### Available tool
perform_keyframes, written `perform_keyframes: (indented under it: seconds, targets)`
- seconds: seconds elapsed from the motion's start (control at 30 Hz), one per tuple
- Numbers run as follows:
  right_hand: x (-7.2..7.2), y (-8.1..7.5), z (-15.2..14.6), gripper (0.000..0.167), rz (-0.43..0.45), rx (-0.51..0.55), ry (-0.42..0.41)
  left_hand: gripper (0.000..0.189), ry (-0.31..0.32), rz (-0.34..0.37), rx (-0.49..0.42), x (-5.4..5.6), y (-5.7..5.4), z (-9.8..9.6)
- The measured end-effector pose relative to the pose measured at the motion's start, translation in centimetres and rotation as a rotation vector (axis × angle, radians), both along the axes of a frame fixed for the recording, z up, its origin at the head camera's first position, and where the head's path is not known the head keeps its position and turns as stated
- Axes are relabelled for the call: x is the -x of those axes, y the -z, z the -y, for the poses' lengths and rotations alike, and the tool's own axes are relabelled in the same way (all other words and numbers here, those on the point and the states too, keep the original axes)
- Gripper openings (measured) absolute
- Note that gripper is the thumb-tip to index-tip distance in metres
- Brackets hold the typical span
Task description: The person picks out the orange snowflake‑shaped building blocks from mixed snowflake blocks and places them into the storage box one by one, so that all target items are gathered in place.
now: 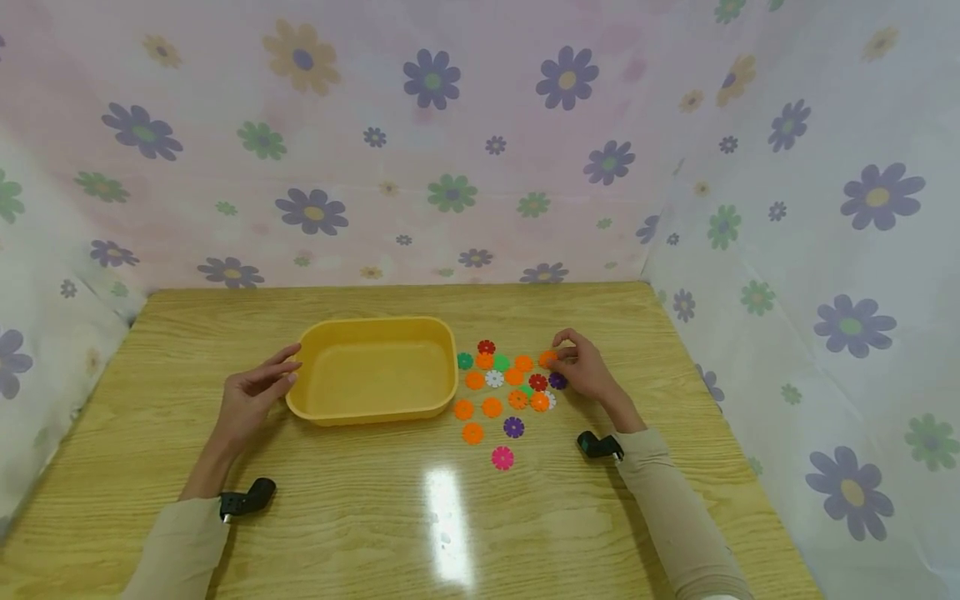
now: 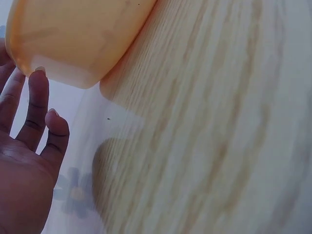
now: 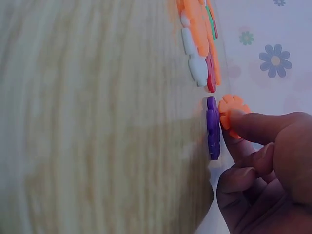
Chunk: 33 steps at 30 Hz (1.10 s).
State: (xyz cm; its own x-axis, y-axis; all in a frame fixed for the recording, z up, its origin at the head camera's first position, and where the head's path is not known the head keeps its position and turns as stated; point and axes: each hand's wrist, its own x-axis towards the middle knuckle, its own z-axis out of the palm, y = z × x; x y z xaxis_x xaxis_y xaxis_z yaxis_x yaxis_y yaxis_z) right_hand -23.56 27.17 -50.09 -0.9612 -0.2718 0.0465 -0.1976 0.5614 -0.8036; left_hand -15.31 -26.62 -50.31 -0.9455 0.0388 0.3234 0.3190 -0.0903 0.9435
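A yellow plastic basin (image 1: 375, 417) sits on the table, with nothing inside it. At its left end is my left hand (image 1: 251, 398), fingers and thumb relaxed against or just beside the rim; the left wrist view shows the fingertips near the basin's (image 2: 73, 44) wall. My right hand (image 1: 588, 371) pinches an orange flower-shaped plastic disc (image 3: 232, 108) between thumb and finger, at the right edge of a scatter of similar discs. Just beside it a purple disc (image 3: 213, 127) lies flat on the table.
Several orange, red, green, white and purple discs (image 1: 491, 407) lie right of the basin, some overlapping. A pink disc (image 1: 502, 457) lies nearest the front. The wooden table (image 1: 337, 508) meets flower-patterned cloth (image 1: 450, 242) at the back and sides.
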Motion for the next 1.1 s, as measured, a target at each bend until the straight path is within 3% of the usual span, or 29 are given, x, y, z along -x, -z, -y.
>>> perform_keyframes:
  seconds: [0.13,0.43,0.6,0.87,1.1]
  targets:
    - [0.0,-0.1,-0.1,0.007,-0.034,-0.002,-0.016,0.024,-0.004,0.001,0.001,0.0,0.0,0.0]
    - [-0.5,-1.0,0.3,0.021,-0.045,-0.011,-0.028,0.023,-0.025,-0.016,0.006,-0.1,-0.1,-0.3]
    - [-0.6,-0.9,0.7,0.021,-0.052,0.009,-0.017,0.025,0.005,-0.001,0.026,-0.2,0.1,-0.1]
    - [-1.1,-1.5,2.5,0.021,-0.12,0.133,-0.037,0.027,0.054,-0.003,0.024,-0.2,0.4,0.2]
    - [-2.9,-4.2,4.6,0.02,-0.171,0.28,0.001,0.027,0.051,-0.005,0.022,-0.2,0.7,0.2]
